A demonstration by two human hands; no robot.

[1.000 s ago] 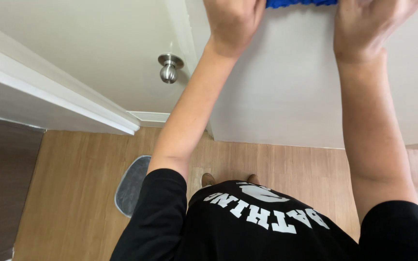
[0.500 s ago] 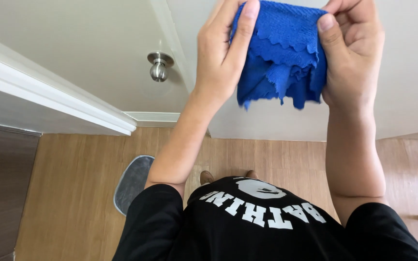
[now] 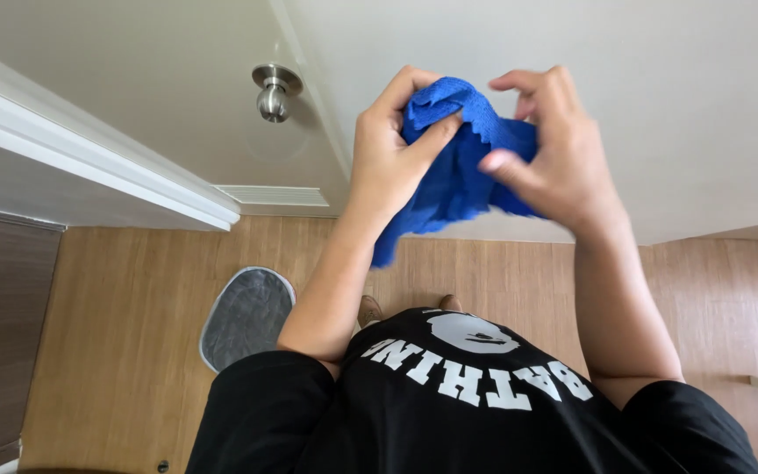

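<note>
Both hands have a bunched blue cloth (image 3: pixel 462 167) between them, held up in front of the white wall. The left hand (image 3: pixel 392 154) has its grip closed on the cloth's top fold, thumb pressed across it. The right hand (image 3: pixel 550 158) pinches the other side, its fingers curled in loosely. A corner hangs below the left grip. It looks light, soft and floppy; best held by its edges or corners. A door knob (image 3: pixel 274 90) sits to the left.
</note>
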